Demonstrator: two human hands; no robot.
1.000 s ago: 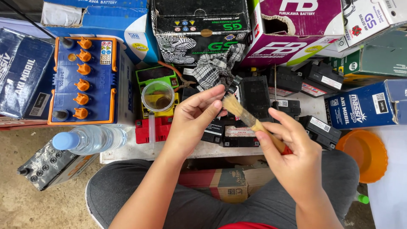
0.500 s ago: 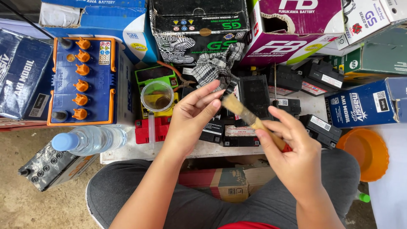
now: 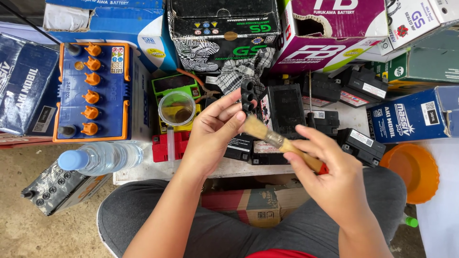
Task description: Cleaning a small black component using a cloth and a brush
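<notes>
Brushing going on just in front of the black battery (image 3: 287,109): left hand (image 3: 213,136) pinches a small black cap strip (image 3: 247,97), right hand (image 3: 334,179) clamps the paintbrush (image 3: 279,141) handle. Strip looks light, stiff plastic, best pinched at its lower end.

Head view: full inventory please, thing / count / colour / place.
black cap strip: 1, black, pinched in left hand
paintbrush: 1, wooden handle, pale bristles, in right hand, touching strip
large battery: 1, blue, orange caps, left
water bottle: 1, clear, blue cap, lower left
clear cup: 1, centre
checked cloth: 1, black-white, upper centre
small batteries: several, black, centre
cartons: several, mixed, rear
orange bowl: 1, right
left hand
right hand
</notes>
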